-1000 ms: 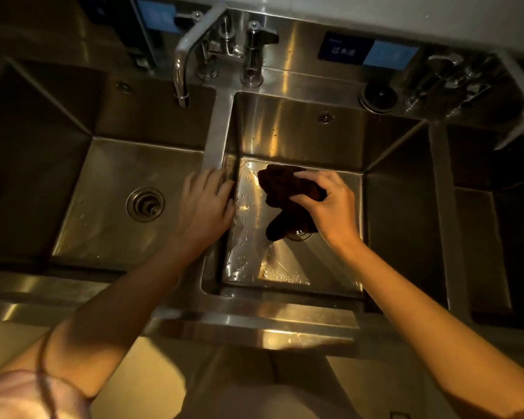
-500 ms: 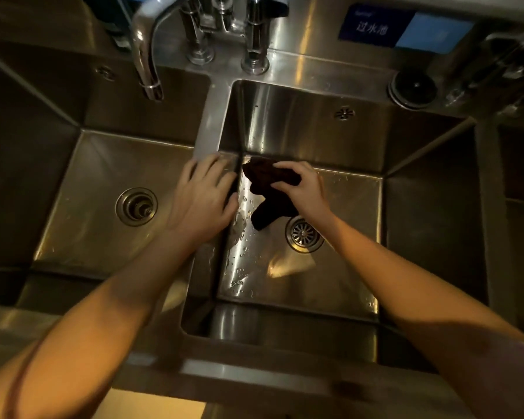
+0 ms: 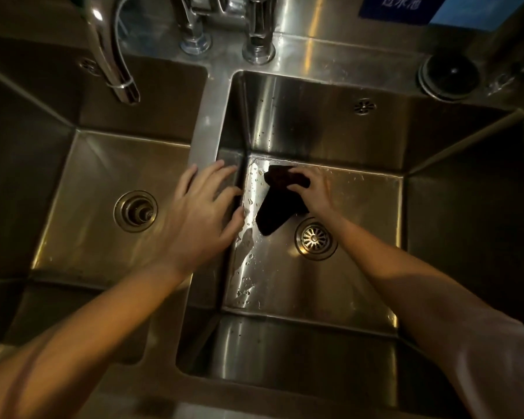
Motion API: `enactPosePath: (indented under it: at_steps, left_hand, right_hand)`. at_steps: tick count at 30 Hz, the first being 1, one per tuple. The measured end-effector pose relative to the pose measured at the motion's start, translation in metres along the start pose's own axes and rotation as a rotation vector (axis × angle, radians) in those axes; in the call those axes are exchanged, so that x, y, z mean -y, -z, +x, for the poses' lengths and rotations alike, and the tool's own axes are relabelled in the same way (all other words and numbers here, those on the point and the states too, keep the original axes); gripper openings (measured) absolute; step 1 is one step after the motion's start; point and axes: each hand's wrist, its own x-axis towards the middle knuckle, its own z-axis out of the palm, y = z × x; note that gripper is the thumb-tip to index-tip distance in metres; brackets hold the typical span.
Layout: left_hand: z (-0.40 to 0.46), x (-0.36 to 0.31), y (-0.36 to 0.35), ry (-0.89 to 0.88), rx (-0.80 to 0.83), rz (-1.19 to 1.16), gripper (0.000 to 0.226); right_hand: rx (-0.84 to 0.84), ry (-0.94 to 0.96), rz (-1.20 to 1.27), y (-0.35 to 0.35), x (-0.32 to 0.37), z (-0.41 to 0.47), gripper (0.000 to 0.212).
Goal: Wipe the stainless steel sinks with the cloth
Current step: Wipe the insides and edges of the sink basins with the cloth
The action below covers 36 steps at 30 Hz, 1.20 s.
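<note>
My right hand [image 3: 315, 192] pinches the dark cloth [image 3: 277, 204] at the middle sink's [image 3: 330, 291] ten o'clock corner, left hand [image 3: 203, 213] flat on the divider [image 3: 208, 128] — risk is the loose tail snagging the drain [image 3: 315, 238] — at five o'clock.

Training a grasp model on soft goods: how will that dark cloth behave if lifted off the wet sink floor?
The cloth bunches under the right hand and trails a loose tail, so probably floppy. Droplets beside it suggest it is damp and may cling.
</note>
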Motion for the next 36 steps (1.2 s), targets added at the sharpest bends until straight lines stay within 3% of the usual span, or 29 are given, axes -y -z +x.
enactPosePath:
  at_steps: [3,5,9,12,15,18,25,36]
  left_hand:
    - [0.002,0.000,0.000,0.011,-0.009,-0.005,0.037]
    - [0.003,0.000,0.001,0.018,-0.002,-0.006,0.039]
    - [0.003,-0.001,0.001,0.023,0.008,0.000,0.040]
    - [0.003,-0.001,0.002,0.023,0.003,0.003,0.040]
    - [0.002,-0.001,0.002,0.027,0.000,0.001,0.039]
    - [0.002,-0.002,0.002,0.023,-0.004,-0.003,0.037]
    - [0.002,-0.003,0.002,0.023,-0.026,-0.016,0.033]
    - [0.001,-0.002,0.002,0.029,-0.027,-0.024,0.028]
  right_hand:
    - [0.016,-0.022,-0.060,-0.015,-0.013,0.008,0.038]
    - [0.041,0.007,-0.248,-0.024,-0.021,0.013,0.041]
    - [0.152,0.051,-0.521,-0.031,-0.034,0.009,0.076]
    - [0.226,0.188,-0.635,-0.033,-0.043,-0.006,0.103]
    - [0.261,0.260,-0.729,-0.033,-0.057,-0.022,0.113]
    - [0.258,0.204,-0.780,-0.040,-0.059,-0.027,0.117]
    - [0.200,0.028,-0.793,-0.064,-0.041,-0.010,0.110]
    - [0.081,0.113,-0.706,-0.063,-0.047,0.011,0.070]
